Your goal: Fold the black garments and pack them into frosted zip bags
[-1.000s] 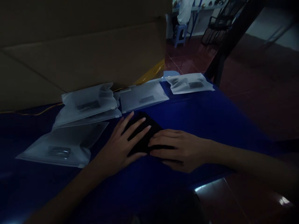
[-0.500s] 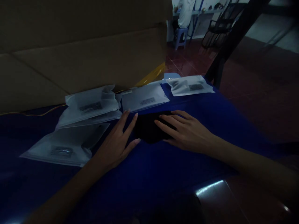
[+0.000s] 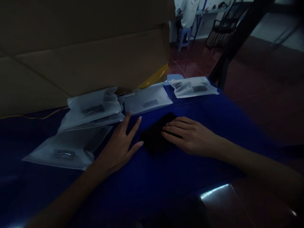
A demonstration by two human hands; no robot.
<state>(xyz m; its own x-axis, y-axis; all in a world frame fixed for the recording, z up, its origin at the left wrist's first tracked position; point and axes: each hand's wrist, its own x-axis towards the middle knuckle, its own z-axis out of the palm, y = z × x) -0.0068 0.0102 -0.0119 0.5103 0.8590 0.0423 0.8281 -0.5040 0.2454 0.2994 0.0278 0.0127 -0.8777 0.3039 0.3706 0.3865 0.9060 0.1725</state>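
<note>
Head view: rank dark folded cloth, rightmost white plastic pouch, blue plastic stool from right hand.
1. Dark folded cloth, under the right hand.
2. Rightmost white plastic pouch, far edge of table.
3. Blue plastic stool, far background.

Black cloth (image 3: 155,136), deep blue table (image 3: 166,183), frosted white bags (image 3: 92,109) with dark labels, brown cardboard box (image 3: 83,47), yellow tape (image 3: 154,77), dark red floor (image 3: 261,95)

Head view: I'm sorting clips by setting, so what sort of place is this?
Probably a packing workshop: labelled white pouches lie on a blue table beside a large cardboard carton, with another person seated behind.
</note>
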